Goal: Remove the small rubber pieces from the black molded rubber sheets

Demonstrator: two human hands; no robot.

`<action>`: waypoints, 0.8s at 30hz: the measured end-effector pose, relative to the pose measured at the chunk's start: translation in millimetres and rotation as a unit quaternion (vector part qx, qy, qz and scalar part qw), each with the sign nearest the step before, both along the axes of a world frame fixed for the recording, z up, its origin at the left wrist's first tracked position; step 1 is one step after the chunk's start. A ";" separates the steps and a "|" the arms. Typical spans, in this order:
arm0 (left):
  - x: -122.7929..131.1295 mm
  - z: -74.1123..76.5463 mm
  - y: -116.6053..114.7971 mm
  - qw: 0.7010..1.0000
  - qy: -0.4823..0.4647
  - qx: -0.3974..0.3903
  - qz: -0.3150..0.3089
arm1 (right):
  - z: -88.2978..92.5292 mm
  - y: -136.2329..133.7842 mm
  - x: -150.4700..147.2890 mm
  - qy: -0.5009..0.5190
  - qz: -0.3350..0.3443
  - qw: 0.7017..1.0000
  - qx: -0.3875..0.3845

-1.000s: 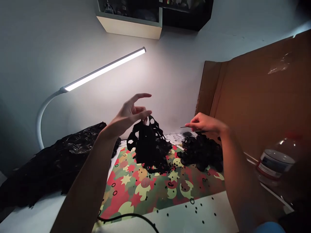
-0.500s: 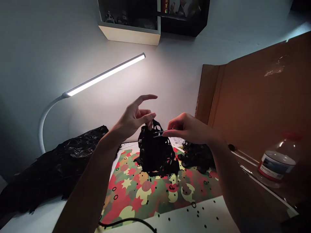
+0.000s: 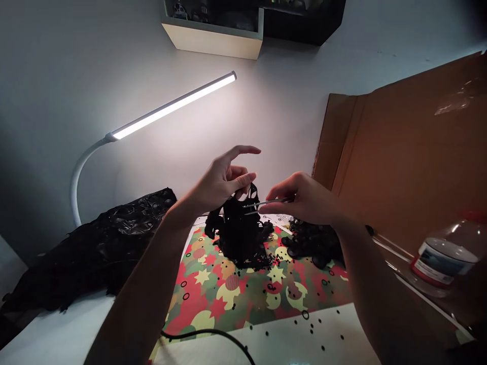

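My left hand (image 3: 230,177) pinches the top of a floppy black sheet (image 3: 243,233) full of holes, thumb against lower fingers, index finger stretched out. The sheet hangs down toward the patterned mat, its lower edge ragged. In my right hand (image 3: 299,200) is a pair of metal tweezers (image 3: 262,204), tips pointing left at the sheet's upper part. Its two prongs stand a little apart; whether they touch the sheet I cannot tell. Small black rings and dots (image 3: 276,261) lie below the sheet.
A camouflage-patterned mat (image 3: 213,304) covers the white table. Black perforated sheets (image 3: 114,238) are heaped at left, and a pile of black round pieces (image 3: 315,243) lies at right. A lit lamp (image 3: 175,106), a plastic bottle (image 3: 443,261), cardboard (image 3: 403,152) and a black cable (image 3: 205,332) surround the work.
The whole view has shifted, so most things appear slightly right and higher. The hanging sheet has swung and changed shape, with a flap now out at its left. Both hands keep their grips.
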State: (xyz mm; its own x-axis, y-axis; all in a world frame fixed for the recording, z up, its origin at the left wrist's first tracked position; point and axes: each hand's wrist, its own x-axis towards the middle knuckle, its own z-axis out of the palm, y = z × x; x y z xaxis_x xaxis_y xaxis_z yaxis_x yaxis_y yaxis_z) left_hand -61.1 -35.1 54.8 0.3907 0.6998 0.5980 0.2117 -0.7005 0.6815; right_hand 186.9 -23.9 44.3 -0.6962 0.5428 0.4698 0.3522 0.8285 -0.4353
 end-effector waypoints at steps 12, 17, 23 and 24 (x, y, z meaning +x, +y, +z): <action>1.6 -4.7 0.3 0.999 0.038 -0.008 -0.005 | -2.7 4.8 -0.6 -0.041 0.010 0.999 -0.017; 7.5 -6.5 -2.0 0.998 0.053 -0.016 -0.005 | -3.5 7.5 -1.5 -0.064 0.004 0.998 -0.020; 13.2 -11.1 2.7 0.997 0.052 0.036 0.050 | -3.5 9.0 -1.3 -0.034 -0.010 0.999 0.022; 12.8 -12.2 4.9 0.996 0.050 0.043 0.057 | -3.5 9.1 -0.7 -0.024 -0.009 0.999 0.029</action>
State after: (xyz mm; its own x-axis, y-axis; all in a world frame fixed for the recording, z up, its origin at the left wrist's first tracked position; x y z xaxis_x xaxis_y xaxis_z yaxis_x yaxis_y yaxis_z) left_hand -48.3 -30.2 42.6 0.3719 0.6918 0.6190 0.3581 -0.7221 0.5919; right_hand 186.2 -14.7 40.8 -0.7091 0.5280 0.4673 0.3864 0.8453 -0.3689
